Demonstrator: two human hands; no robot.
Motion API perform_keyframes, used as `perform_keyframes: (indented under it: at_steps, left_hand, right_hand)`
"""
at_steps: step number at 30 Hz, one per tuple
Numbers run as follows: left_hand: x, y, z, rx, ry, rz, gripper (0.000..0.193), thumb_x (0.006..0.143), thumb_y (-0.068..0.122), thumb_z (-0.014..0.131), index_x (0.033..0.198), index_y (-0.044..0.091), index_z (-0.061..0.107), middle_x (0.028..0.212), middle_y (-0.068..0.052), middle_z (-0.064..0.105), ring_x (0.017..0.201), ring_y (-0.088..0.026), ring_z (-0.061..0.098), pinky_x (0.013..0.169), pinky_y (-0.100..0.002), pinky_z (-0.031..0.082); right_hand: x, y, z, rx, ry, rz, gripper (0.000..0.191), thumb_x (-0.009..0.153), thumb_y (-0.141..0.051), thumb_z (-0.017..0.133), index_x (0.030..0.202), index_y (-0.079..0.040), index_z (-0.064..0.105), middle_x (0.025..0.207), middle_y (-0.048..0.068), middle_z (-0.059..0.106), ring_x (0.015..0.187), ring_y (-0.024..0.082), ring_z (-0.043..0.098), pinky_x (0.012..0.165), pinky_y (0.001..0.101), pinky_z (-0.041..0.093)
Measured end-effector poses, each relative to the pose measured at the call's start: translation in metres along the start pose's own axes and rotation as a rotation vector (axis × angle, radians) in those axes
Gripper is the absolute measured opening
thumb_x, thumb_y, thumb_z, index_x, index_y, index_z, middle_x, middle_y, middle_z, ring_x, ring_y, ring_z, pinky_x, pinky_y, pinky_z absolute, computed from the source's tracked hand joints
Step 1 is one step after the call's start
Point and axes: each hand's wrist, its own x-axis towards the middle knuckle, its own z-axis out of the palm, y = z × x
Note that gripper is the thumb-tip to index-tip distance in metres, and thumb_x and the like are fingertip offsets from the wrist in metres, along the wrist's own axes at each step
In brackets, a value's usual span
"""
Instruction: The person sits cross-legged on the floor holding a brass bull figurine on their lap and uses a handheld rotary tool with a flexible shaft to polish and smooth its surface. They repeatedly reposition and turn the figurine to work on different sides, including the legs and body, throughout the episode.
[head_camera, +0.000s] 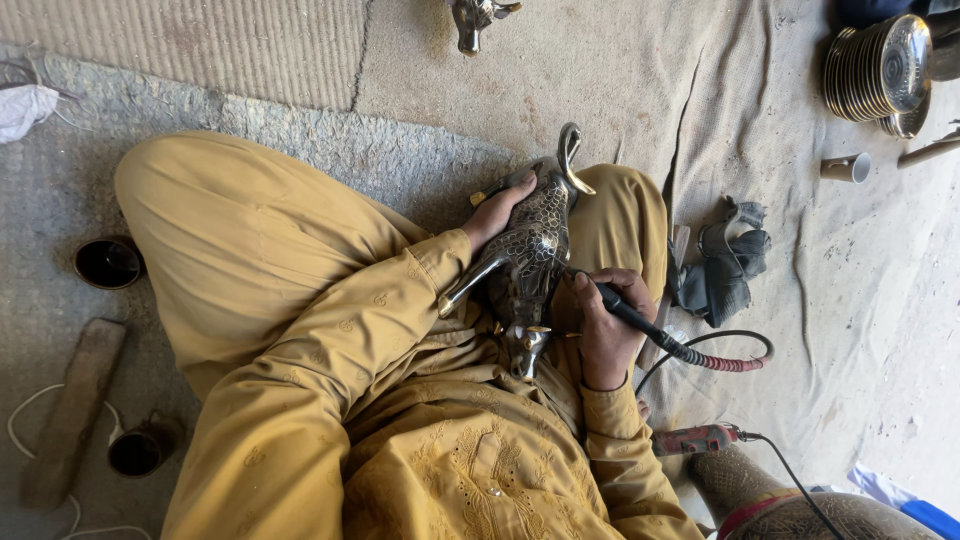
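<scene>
**Engraver works a dark metal animal figure in the lap**

A person in mustard-yellow clothes sits cross-legged on a grey mat (300, 120), with a dark metal animal figure (530, 255) lying across the lap at the middle of the scene. The figure's body is covered in fine pale line patterns, its curved horns point toward the far side, and its legs stick out to the left and toward the near side. The left hand (497, 212) is wrapped around the figure's far left flank, fingers closed on it to steady it. The right hand (605, 325) grips a slim black engraving handpiece (640, 325) like a pen, its tip resting against the figure's right side. A flexible shaft with a red collar (722, 360) runs from the handpiece to the right, looping over the pale cloth (800, 300) that covers the floor. Near the right knee lies a red power tool (695, 438) with a black cable. A pair of dark sandals (725, 262) sits just right of the knee. At the far right, a stack of shiny engraved plates (880, 68) stands on edge, with a small metal cup (846, 167) close by. On the left, two round dark pots (108, 262) rest on the mat beside a wooden block (70, 410), and another metal figure (475, 20) lies at the far edge.
</scene>
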Motion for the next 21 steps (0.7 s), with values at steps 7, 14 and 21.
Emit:
perform_keyframes:
  at_steps: [7, 14, 21]
  left_hand:
    - [0.0026, -0.0012, -0.0041, -0.008, -0.003, -0.011, 0.048, 0.103, 0.05, 0.055, 0.11, 0.005, 0.067, 0.088, -0.005, 0.07, 0.071, -0.014, 0.069, 0.07, -0.028, 0.058]
    - [0.0042, 0.001, -0.0069, 0.335, 0.159, -0.051, 0.065, 0.097, 0.066, 0.051, 0.103, 0.005, 0.071, 0.085, -0.006, 0.07, 0.075, -0.016, 0.07, 0.075, -0.028, 0.057]
    - [0.0009, 0.0024, -0.0048, 0.497, 0.225, -0.074, 0.077, 0.089, 0.075, 0.048, 0.105, 0.004, 0.074, 0.089, -0.008, 0.073, 0.078, -0.017, 0.072, 0.078, -0.029, 0.057]
  right_hand:
    - [0.0002, 0.003, -0.0026, 0.051, -0.019, -0.018, 0.013, 0.092, 0.001, 0.076, 0.093, -0.002, 0.063, 0.08, 0.0, 0.065, 0.067, 0.004, 0.056, 0.062, 0.0181, 0.044]
    - [0.0018, 0.0025, -0.0022, -0.026, -0.052, -0.085, 0.013, 0.09, 0.0, 0.079, 0.092, -0.001, 0.066, 0.082, 0.001, 0.066, 0.066, 0.004, 0.056, 0.061, 0.0187, 0.044]
    - [0.0015, -0.0011, -0.0028, -0.073, -0.061, -0.1, 0.013, 0.09, -0.003, 0.08, 0.092, 0.0, 0.067, 0.084, 0.001, 0.066, 0.067, 0.005, 0.055, 0.062, 0.0189, 0.043]
